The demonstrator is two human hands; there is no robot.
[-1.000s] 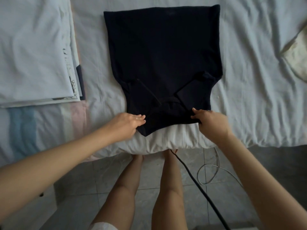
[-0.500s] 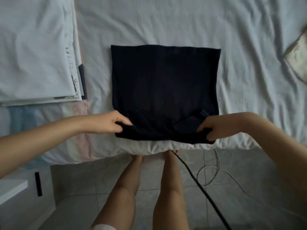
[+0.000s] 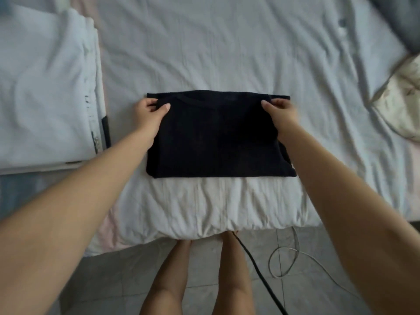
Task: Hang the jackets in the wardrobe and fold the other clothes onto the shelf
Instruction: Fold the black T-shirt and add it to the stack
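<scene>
A dark navy shirt (image 3: 216, 142) lies folded into a wide rectangle on the white bed sheet (image 3: 227, 53), near the bed's front edge. My left hand (image 3: 151, 112) pinches the shirt's far left corner, thumb on top of the cloth. My right hand (image 3: 280, 110) pinches the far right corner the same way. Both forearms reach over the bed's edge on either side of the shirt.
A stack of folded white and pale linen (image 3: 43, 87) lies on the bed at the left. A cream patterned cloth (image 3: 402, 103) sits at the right edge. On the tiled floor by my legs run a black cable (image 3: 261, 276) and a white cord (image 3: 284, 262).
Both hands lifted the shirt's near edge and carried it away from me onto the far edge, folding the shirt in half. The view also shifted, so the shirt sits lower.
</scene>
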